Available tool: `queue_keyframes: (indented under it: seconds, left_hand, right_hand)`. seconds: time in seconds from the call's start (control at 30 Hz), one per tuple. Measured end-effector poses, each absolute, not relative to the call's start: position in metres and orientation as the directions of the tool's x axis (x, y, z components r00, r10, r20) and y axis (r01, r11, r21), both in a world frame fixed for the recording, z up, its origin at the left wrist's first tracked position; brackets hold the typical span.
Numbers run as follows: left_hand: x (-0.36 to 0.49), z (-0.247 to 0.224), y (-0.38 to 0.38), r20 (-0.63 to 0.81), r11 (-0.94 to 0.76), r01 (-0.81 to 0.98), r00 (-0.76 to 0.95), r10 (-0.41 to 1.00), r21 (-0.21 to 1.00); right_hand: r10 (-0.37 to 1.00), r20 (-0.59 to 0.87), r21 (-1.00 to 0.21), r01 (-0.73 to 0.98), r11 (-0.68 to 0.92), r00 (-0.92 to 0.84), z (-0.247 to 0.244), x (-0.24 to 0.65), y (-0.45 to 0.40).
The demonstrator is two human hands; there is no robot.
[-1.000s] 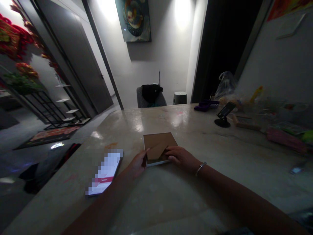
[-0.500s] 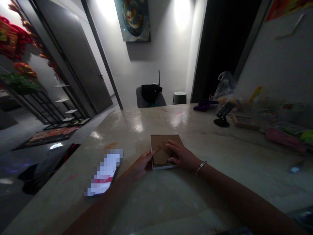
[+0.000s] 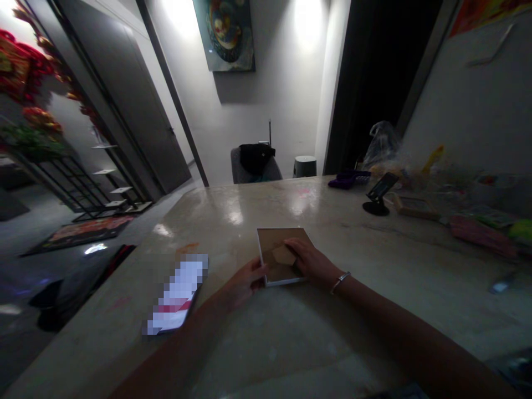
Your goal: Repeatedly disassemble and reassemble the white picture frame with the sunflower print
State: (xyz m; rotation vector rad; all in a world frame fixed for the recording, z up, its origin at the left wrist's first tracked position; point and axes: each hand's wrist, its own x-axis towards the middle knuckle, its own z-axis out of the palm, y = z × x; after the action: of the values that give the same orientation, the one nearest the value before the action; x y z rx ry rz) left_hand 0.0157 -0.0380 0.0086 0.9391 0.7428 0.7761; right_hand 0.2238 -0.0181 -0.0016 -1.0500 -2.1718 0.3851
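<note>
A flat brown board with a thin white rim, like a picture frame seen from its back (image 3: 270, 239), lies on the marble-like table (image 3: 266, 343). My left hand (image 3: 249, 281) grips the frame's left edge near its lower corner. Over the right part of the board, my right hand (image 3: 305, 257) has its fingers bent together around a lighter brown flap (image 3: 284, 255), which looks raised from the board. The fingertips of that hand are partly hidden. A silvery bracelet circles the right wrist.
A phone with a blurred screen (image 3: 178, 293) lies left of my left forearm. At the right are a black phone stand (image 3: 376, 208), a small wooden frame (image 3: 415, 206), a purple item (image 3: 349, 179) and a pink bag (image 3: 482, 237). Beyond the table stands a chair (image 3: 236, 166).
My right hand's fingers have drawn together, and the lighter flap now shows beside them. The frame has turned slightly, and my left hand has moved a little right along its edge.
</note>
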Motion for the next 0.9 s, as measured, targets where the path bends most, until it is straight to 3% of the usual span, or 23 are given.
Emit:
queue_keyframes:
  seconds: [0.2,0.57,0.9]
  left_hand:
    - [0.017,0.015,-0.046,-0.143,0.358,-0.248,0.609,0.781,0.900]
    - [0.017,0.006,-0.042,-0.196,0.389,-0.300,0.514,0.835,0.871]
    - [0.019,0.009,-0.031,-0.261,0.390,-0.476,0.315,0.912,0.788]
  right_hand:
    - [0.795,0.513,-0.624,0.495,0.604,-0.324,-0.012,0.228,-0.010]
    - [0.900,0.377,-0.750,0.499,0.434,-0.218,0.000,0.226,-0.013]
    - [0.891,0.344,-0.715,0.533,0.453,-0.297,0.008,0.218,-0.025]
